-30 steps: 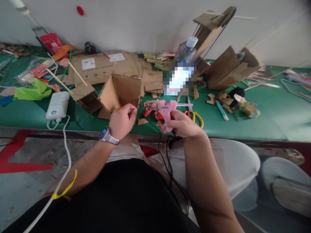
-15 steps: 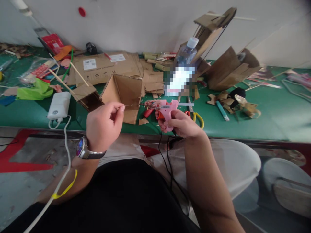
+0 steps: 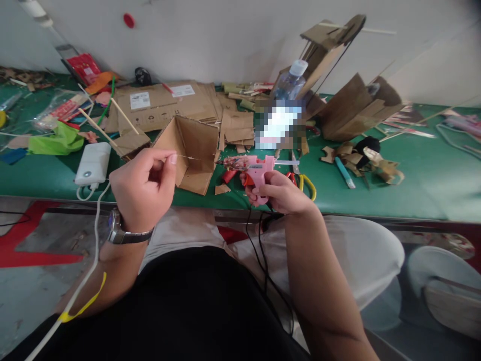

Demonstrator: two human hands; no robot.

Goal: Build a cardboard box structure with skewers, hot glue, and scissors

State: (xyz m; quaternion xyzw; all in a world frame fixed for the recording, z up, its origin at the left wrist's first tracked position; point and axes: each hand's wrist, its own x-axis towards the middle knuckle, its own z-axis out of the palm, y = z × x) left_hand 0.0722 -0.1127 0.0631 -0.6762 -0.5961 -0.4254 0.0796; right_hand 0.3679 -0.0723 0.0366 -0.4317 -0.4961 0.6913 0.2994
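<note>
In my right hand (image 3: 283, 193) is a pink hot glue gun (image 3: 259, 170), gripped by its handle, with its nozzle pointing left. A clear glue stick (image 3: 286, 162) juts from its back end. My left hand (image 3: 145, 188), a watch on its wrist, pinches a thin strand of glue (image 3: 190, 158) between thumb and forefinger. The strand stretches right toward the nozzle, growing too fine to follow all the way. Behind the strand stands an open folded cardboard piece (image 3: 197, 145), and a smaller cardboard box with sticks (image 3: 131, 143) sits partly hidden behind my left hand.
Scissors with yellow handles (image 3: 308, 188) lie just right of the glue gun. A white power adapter (image 3: 92, 163) is at left, its cable crossing my left arm. Behind are flat cardboard (image 3: 158, 113), a lit blurred screen (image 3: 280, 125), a plastic bottle (image 3: 291, 82) and cardboard constructions (image 3: 356, 108).
My left hand has moved left, away from the nozzle, drawing the strand out longer and thinner. My right hand and the glue gun have stayed nearly in place.
</note>
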